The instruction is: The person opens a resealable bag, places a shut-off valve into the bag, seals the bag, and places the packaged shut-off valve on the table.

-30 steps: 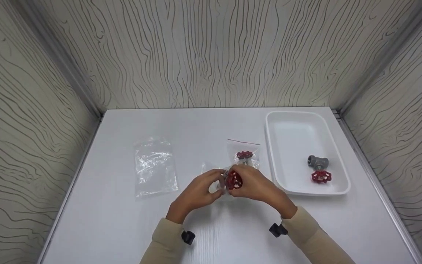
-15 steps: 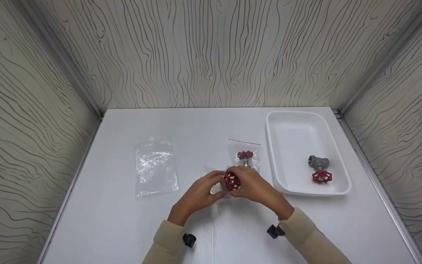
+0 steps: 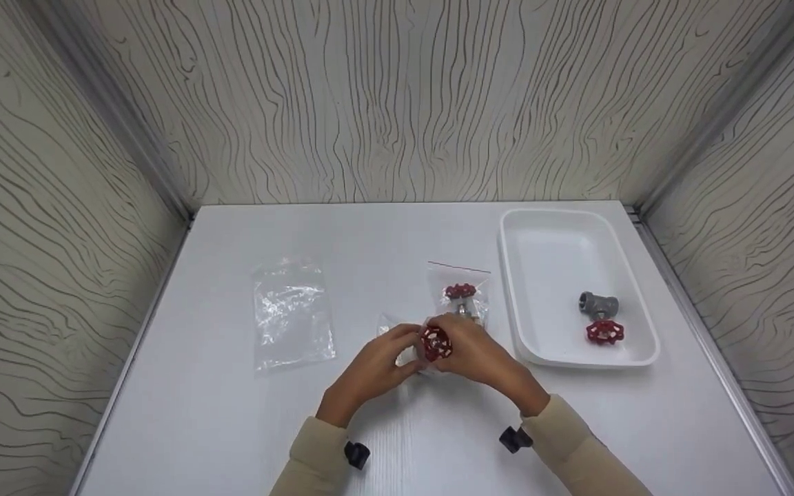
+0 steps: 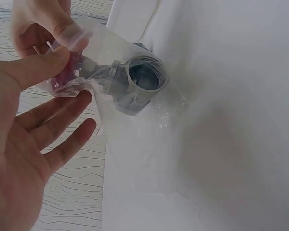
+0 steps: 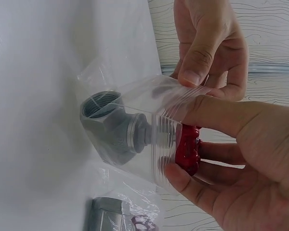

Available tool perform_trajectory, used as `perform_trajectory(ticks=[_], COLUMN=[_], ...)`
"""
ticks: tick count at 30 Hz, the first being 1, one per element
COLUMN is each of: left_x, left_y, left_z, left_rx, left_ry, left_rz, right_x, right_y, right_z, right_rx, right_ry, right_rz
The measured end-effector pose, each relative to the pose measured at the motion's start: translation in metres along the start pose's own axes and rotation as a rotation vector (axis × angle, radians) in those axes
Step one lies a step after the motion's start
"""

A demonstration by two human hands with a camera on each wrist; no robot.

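reaching in beige sleeves (image 3: 318,448) over the near edge of the bench (image 3: 218,427), with both hands close together on a valve (image 5: 115,134). pinching the lip of its clear bag (image 5: 144,98) with the left hand (image 3: 373,365); curled around the red handwheel (image 5: 188,149) at the bag's mouth with the right hand (image 3: 476,355). turned within the past second to show the wheel face-up to the head camera, rather than tipped aside; seemingly only a small change of angle, with the metal body inside the plastic and not yet free of it. farther in, toward the left edge: a flat plastic bag (image 3: 293,320). toward the right edge: a white tray (image 3: 548,255), with a loose valve (image 3: 600,306) by its near right corner. just beyond the right hand, short of the tray's left edge: a second bagged valve (image 3: 461,291). along the bench's far edge: a wood-grained panel (image 3: 383,103).
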State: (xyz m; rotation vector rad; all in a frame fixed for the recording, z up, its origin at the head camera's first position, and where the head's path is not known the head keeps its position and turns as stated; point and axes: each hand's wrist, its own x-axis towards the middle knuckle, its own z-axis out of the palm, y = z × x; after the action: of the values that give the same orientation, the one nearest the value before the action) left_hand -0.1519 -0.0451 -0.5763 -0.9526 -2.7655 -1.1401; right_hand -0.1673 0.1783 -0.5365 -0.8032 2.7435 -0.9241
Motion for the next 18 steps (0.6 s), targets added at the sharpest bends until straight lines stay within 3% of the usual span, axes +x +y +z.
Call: perform_trajectory(ticks=[7, 18], left_x=[-0.0022, -0.0017], left_y=[0.0004, -0.0010], left_z=[0.0021, 0.0031], left_rx=[0.006, -0.004], left_ry=[0.004, 0.044], left_rz=[-0.009, -0.010], right_x=[-0.0018, -0.0055], right_y=[0.0058, 0.0065], right_z=[0.0054, 0.0063], right_rx=[-0.024, 0.025], right_ry=[0.032, -0.005], right_rz=[-0.078, -0.037])
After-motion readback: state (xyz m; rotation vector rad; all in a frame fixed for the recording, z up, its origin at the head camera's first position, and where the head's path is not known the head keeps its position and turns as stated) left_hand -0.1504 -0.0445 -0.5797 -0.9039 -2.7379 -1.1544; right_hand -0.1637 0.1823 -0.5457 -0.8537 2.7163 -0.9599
